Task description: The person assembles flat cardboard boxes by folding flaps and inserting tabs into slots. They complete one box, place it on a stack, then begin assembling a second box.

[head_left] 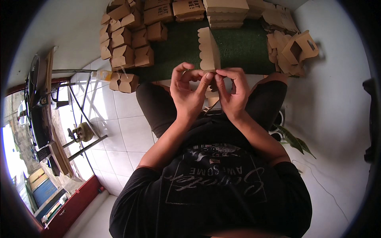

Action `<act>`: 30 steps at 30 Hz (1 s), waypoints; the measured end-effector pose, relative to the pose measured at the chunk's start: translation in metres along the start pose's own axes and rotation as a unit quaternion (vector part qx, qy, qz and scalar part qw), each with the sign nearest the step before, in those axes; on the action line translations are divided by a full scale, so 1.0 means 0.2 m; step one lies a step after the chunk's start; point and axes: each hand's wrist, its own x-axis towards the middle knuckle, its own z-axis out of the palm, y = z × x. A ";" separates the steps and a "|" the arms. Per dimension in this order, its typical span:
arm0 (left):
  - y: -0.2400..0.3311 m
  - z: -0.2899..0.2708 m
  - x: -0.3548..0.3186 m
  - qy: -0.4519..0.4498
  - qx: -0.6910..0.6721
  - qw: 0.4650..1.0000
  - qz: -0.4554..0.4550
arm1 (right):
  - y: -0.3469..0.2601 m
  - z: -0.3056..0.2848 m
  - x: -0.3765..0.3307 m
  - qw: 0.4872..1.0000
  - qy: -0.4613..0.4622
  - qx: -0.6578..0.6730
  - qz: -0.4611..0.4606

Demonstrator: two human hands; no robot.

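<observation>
Fingers of the left hand [187,93] pinch the near end of a brown card piece [209,49] with one wavy side — the thumb and pointer are closed on it. The card sticks out past both hands, in front of the green mat [174,49]. The right hand [235,94] pinches the same end. Farther off, from left to right: small folded boxes [121,37], a wavy-edged stack [226,14] — then a loose brown carton pile [293,51].

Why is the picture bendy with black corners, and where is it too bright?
Head view: the fisheye lens bends straight edges and leaves corners black; bright light washes out floor tiles on the left; the scalloped cardboard piece looks fairly clear.
</observation>
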 end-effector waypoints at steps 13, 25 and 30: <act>-0.02 -0.07 0.03 -0.049 0.137 0.978 0.151 | -0.02 -0.04 0.02 0.999 -0.042 -0.003 -0.023; -0.01 -0.09 0.02 -0.067 0.180 0.962 0.197 | -0.01 -0.06 0.05 0.997 -0.056 -0.024 -0.050; 0.00 -0.09 0.05 -0.061 0.181 0.970 0.150 | 0.01 -0.10 0.09 0.993 -0.106 -0.042 -0.033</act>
